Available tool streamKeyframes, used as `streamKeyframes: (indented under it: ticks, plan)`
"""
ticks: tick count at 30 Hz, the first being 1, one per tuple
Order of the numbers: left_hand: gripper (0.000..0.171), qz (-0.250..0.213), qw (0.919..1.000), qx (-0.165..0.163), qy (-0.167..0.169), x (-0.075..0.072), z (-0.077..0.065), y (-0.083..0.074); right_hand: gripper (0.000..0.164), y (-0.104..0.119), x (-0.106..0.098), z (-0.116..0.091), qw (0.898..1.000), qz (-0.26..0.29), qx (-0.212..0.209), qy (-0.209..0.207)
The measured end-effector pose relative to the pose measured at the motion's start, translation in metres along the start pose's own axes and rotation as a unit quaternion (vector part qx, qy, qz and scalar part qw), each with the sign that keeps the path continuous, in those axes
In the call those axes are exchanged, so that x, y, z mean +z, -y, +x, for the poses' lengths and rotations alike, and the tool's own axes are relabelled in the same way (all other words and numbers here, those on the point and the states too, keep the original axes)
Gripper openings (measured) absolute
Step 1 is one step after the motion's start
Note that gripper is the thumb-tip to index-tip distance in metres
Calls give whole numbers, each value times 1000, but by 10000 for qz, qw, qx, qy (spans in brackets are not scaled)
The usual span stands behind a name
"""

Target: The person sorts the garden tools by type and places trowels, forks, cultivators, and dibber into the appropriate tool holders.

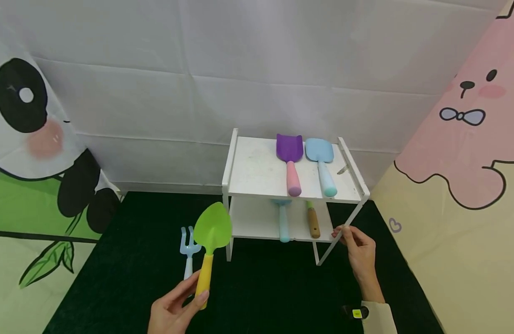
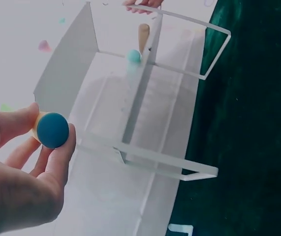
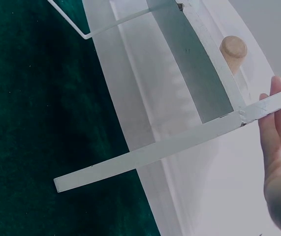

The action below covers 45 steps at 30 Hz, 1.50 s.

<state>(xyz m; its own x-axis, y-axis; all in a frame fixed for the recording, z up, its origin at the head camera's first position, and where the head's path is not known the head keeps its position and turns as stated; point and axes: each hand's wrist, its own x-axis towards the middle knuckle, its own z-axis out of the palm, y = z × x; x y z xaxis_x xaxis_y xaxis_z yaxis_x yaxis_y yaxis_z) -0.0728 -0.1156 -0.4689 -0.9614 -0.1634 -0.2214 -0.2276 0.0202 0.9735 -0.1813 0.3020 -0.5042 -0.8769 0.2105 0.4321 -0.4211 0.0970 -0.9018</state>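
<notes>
My left hand [image 1: 175,304] holds a trowel [image 1: 212,227] by its yellow handle, its green blade pointing up, left of a white two-tier shelf [image 1: 254,167]. In the left wrist view the blue handle end [image 2: 52,130] shows between thumb and fingers. My right hand [image 1: 360,255] grips the shelf's right front leg, fingers behind the bar in the right wrist view. On the top tier lie a purple shovel [image 1: 289,147] with pink handle and a light blue shovel [image 1: 319,150]. The lower tier holds a light blue-handled tool [image 1: 283,225] and a wooden-handled tool [image 1: 313,222], their heads mostly hidden.
A light blue hand fork [image 1: 190,248] appears just left of the trowel, over the dark green tabletop [image 1: 127,260]. A white cloth [image 1: 198,102] hangs behind the shelf. Printed cartoon panels stand at the left and right sides.
</notes>
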Motion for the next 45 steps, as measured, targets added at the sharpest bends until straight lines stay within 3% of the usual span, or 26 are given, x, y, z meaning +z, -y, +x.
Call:
streamKeyframes:
  ticks: [14,19,30,38,45]
  plan:
    - [47,-407,9960,444,656,19,-11,-37,25,3,2,-1,9999,-72,73,-68]
    - [47,-382,9963,372,675,24,-11,-52,24,4,4,-1,10000,-23,75,-8]
    - [48,-338,9933,816,751,35,-5,-84,25,7,4,-1,9998,-8,166,-77]
    - [47,-25,9926,1025,650,40,0,-100,24,7,3,-2,9998,55,141,-85]
    - [48,-91,9923,989,733,45,7,-115,24,7,2,-3,9998,141,129,-79]
